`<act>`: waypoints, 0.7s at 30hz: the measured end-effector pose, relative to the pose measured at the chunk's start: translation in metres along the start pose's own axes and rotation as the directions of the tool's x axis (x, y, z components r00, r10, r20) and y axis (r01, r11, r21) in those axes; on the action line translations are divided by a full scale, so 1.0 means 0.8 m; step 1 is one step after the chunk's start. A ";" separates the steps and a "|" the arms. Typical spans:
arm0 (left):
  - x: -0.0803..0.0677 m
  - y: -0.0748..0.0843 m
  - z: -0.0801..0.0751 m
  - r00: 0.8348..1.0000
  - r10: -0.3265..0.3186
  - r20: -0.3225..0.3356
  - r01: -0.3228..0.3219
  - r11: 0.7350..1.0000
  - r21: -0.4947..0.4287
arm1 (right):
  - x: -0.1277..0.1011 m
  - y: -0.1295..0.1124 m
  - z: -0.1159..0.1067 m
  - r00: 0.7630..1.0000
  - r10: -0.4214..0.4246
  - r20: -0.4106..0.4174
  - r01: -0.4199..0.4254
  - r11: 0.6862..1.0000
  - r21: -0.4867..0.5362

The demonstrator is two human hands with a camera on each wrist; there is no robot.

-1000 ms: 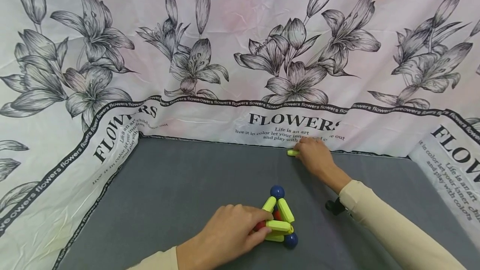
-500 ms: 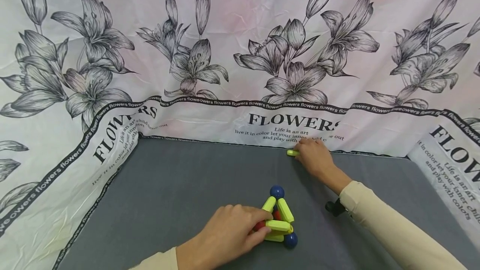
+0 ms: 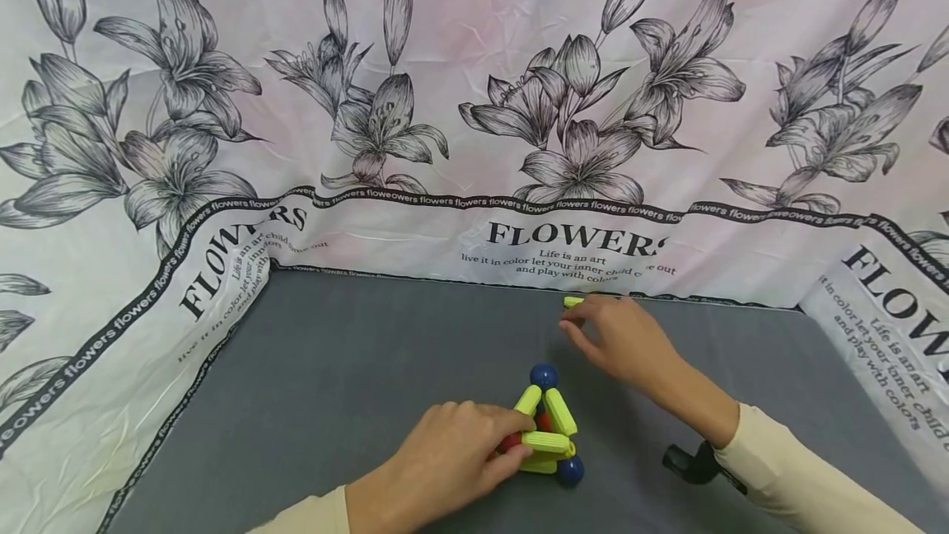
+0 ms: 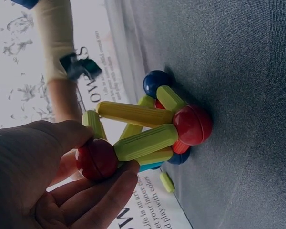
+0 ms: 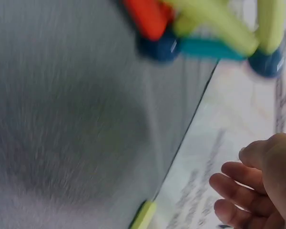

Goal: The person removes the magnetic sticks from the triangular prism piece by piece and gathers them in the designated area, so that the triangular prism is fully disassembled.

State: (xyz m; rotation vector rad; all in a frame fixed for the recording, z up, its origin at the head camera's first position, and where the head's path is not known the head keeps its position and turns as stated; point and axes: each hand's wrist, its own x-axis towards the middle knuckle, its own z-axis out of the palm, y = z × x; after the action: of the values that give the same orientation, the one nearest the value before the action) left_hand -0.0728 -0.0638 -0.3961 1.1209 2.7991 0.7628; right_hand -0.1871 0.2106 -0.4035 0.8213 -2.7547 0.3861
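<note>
At centre-low of the desk: a small toy frame (image 3: 547, 427) of ribbed yellow-green sticks joined at smooth balls, blue at the 12 and 5 o'clock corners, red at the near-left; it rises to a point like a little pyramid.
Frame make-up: the sticks look like hard moulded plastic with lengthwise ridges; an orange and a teal piece lie low inside it, seen blurred from the right wrist.
Left hand: left hand (image 3: 445, 464) comes in from 7 o'clock and pinches a red ball (image 4: 96, 159) between thumb and curled fingers, apparently steadying the frame so its joints do not shift.
Right hand: right hand (image 3: 619, 336) hovers at about 1 o'clock from the frame, fingers relaxed and slightly bent, holding nothing; its fingertips are near the loose stick but apart from it.
Loose stick: one short yellow-green stick (image 3: 573, 302) lies flat at 12 o'clock, right against the foot of the cloth, well apart from the frame.
Desk: desk (image 3: 356, 353) covered in matte grey fabric with a fine weave, which likely keeps the balls from rolling.
Surround: glossy pale backdrop cloth (image 3: 474, 105) printed with dark lilies and the word FLOWERS walls the desk on three sides.
Sleeves: cream sleeves on both arms; a black wrist mount (image 3: 685, 464) shows by the right cuff.
</note>
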 end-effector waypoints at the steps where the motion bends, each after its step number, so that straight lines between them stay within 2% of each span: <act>1: 0.000 0.000 0.000 1.000 0.002 -0.001 -0.002 1.000 0.001 | -0.005 -0.008 -0.004 1.000 0.004 0.012 -0.004 1.000 0.022; 7: 0.000 0.000 0.001 1.000 0.010 -0.002 -0.010 1.000 -0.007 | -0.037 -0.045 -0.027 0.988 0.114 0.103 -0.130 0.979 0.158; 10: -0.001 0.000 0.001 1.000 0.012 -0.007 -0.012 1.000 -0.005 | -0.051 -0.059 -0.033 0.976 0.155 0.154 -0.183 0.966 0.185; 17: -0.002 0.001 0.001 1.000 0.010 -0.017 -0.010 1.000 0.001 | -0.067 -0.079 -0.031 0.959 0.167 0.231 -0.215 0.955 0.202; 21: -0.002 0.002 0.002 1.000 0.011 -0.012 -0.011 1.000 0.007 | -0.070 -0.083 -0.024 0.952 0.187 0.243 -0.239 0.948 0.209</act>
State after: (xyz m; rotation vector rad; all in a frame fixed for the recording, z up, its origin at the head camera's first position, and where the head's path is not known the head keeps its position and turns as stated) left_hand -0.0705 -0.0629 -0.3970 1.1378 2.8096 0.7636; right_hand -0.1011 0.1911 -0.3902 0.6495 -3.0606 0.7179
